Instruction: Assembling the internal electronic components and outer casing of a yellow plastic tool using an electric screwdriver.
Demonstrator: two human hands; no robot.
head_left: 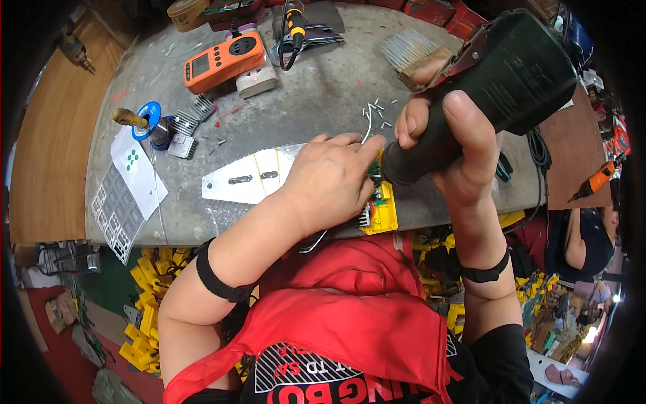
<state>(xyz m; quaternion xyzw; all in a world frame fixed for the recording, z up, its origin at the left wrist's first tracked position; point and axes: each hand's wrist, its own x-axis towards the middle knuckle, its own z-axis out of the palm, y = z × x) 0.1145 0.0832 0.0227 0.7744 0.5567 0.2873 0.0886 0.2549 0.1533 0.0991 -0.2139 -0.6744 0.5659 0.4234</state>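
Note:
My right hand [464, 148] is wrapped round a bulky dark green power tool [518, 74], which looks like a cordless screwdriver. Its narrow end reaches down to a yellow plastic housing [382, 217] at the table's near edge; its tip is hidden. A green circuit board [379, 193] and a finned metal heatsink [365, 215] sit in the housing. My left hand [330, 172] rests over the housing's left side with fingers bent, a white wire [369, 124] rising beside them. What those fingers hold, if anything, is hidden. Loose screws [385, 125] lie just beyond.
An orange meter [225, 62] stands on a white power strip [257, 81]. A solder spool [160, 131], heatsinks [192, 121] and a sticker sheet [120, 195] lie left. A white panel [235, 176] lies beside my left forearm. Yellow housings [145, 296] are piled below the table.

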